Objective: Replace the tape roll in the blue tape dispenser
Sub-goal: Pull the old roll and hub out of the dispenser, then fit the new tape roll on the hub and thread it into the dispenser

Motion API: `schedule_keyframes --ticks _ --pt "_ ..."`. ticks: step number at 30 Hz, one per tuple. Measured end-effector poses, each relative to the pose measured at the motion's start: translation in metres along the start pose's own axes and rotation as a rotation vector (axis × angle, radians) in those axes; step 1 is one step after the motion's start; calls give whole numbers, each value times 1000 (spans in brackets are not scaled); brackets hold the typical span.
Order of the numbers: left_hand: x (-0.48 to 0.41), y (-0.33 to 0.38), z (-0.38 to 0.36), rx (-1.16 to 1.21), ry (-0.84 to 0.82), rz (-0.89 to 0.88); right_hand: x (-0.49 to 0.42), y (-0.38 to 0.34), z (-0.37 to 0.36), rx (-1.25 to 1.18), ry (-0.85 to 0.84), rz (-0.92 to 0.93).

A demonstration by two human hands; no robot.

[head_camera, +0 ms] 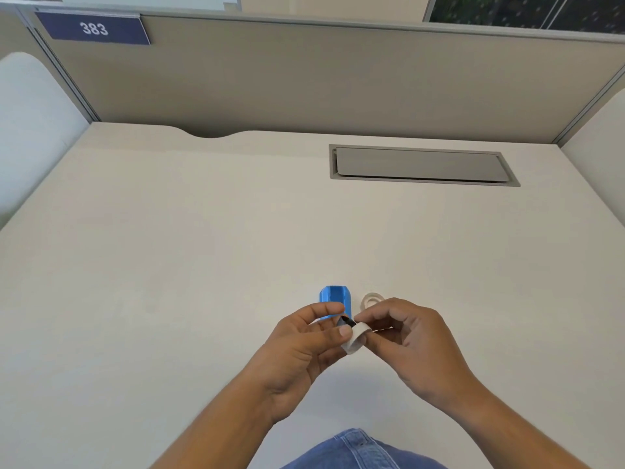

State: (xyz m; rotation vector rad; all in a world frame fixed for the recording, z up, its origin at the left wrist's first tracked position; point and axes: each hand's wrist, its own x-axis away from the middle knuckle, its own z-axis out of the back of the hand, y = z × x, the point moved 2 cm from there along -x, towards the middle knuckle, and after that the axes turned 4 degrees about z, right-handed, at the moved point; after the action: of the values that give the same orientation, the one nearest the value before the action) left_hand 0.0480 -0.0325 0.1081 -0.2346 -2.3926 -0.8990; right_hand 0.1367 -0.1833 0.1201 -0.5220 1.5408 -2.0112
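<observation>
A white tape roll (355, 340) is held above the pale worktop (169, 265), near its front edge, between both hands. The left hand (304, 350) is closed on the roll's left side, with the thumb pressed against the rim and the index finger curled above it. The right hand (412, 340) is closed on the roll's right side, thumb and forefinger pinched at the upper edge. A small dark piece (346, 321) is seen at the top of the roll where the fingertips meet; whether it is a hub, a core or part of the dispenser cannot be told. Much of the roll is covered by the fingers, so only a curved white band is visible.

The blue tape dispenser (333, 299) is set on the worktop just behind the hands, its lower part hidden by the left fingers. Whether it is touched by them cannot be told. A second ring (371, 300), pale and translucent, is laid flat on the worktop just right of the dispenser, partly covered by the right hand's knuckles.

Farther back, a grey cable hatch (422, 165) is recessed in the worktop. A blue plate reading 383 (93, 28) is fixed to the partition. Denim (358, 451) is cut off at the bottom edge.
</observation>
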Motion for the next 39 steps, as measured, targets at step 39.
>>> schedule_keyframes --ticks 39 --pt "-4 -6 7 -320 259 -218 -54 100 51 680 23 -192"
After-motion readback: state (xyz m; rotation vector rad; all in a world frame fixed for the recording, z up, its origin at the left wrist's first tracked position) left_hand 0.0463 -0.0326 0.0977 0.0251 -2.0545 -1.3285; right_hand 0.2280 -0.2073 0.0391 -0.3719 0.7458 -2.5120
